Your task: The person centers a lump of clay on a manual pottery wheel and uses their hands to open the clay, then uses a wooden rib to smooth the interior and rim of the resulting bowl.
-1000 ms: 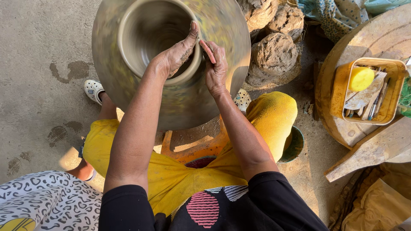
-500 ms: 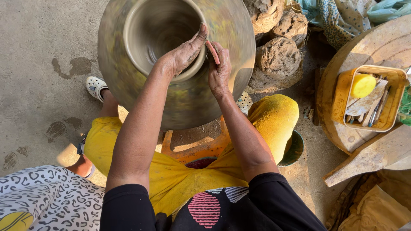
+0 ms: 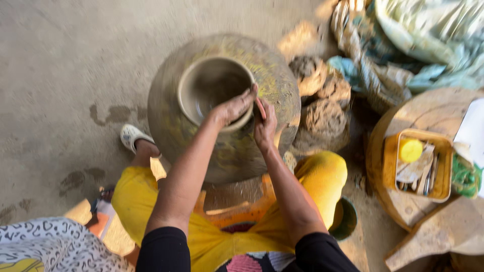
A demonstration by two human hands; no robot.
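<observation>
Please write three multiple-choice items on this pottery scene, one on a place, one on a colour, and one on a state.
1. Where does the left hand rest?
A. on the rim of the clay pot
B. in the orange tray
C. on the floor

2. What colour is the round lid in the orange tray?
A. black
B. yellow
C. white

3. How does the right hand stand?
A. hanging free
B. pressed to the pot's neck, pinching a thin red tool
C. clenched on a cloth

Answers:
1 A, the fingers curl over the rim.
2 B, it is bright yellow.
3 B, the tool lies between hand and neck.
</observation>
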